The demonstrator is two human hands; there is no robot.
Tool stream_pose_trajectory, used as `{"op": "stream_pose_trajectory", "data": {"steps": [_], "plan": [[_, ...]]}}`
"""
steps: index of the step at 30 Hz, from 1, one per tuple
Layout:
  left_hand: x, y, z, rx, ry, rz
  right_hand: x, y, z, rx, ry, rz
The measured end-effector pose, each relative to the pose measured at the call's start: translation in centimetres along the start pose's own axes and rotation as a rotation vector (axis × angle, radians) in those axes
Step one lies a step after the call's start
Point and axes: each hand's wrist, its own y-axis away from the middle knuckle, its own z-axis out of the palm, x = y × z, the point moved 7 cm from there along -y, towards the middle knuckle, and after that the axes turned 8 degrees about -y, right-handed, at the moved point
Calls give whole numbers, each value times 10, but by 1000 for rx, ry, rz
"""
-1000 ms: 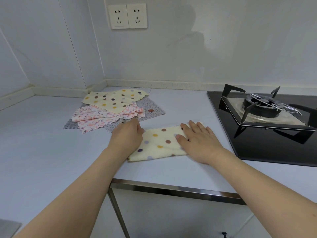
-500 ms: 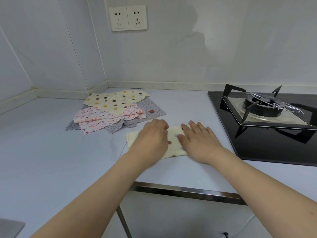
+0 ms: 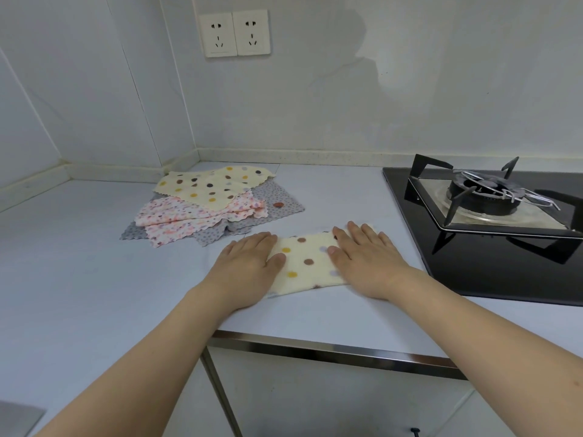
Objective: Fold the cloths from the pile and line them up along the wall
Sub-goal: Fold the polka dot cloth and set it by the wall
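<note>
A folded cream cloth with coloured dots [image 3: 307, 263] lies on the pale counter near its front edge. My left hand [image 3: 249, 266] presses flat on its left end, fingers straight. My right hand [image 3: 366, 257] lies flat on its right end. Behind and to the left sits the pile: a cream dotted cloth [image 3: 211, 186] on top, a pink flowered cloth [image 3: 189, 219] under it, and a grey cloth [image 3: 274, 200] at the bottom.
A black glass gas hob with a burner stand [image 3: 492, 200] fills the right side of the counter. The wall with two sockets [image 3: 236, 34] runs along the back, with a bare strip of counter [image 3: 331, 181] before it. A metal edge [image 3: 331, 351] marks the counter front.
My left hand swept across the cloth to the right, folding it over, and now has come back to press on its left end. The cloth is narrower. My right hand stayed put.
</note>
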Motion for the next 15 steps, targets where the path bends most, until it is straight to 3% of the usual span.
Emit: {"op": "stream_pose_trajectory", "data": {"steps": [3,5,15], "plan": [[-12,3,-15,210,-37,-84,0,1,0,20,-23,11],[-20,2,-24,262,-104,-161,-1,1,0,34,-40,10],[-34,-13,-25,-30,274,-341,3,3,-16,173,-310,6]]}}
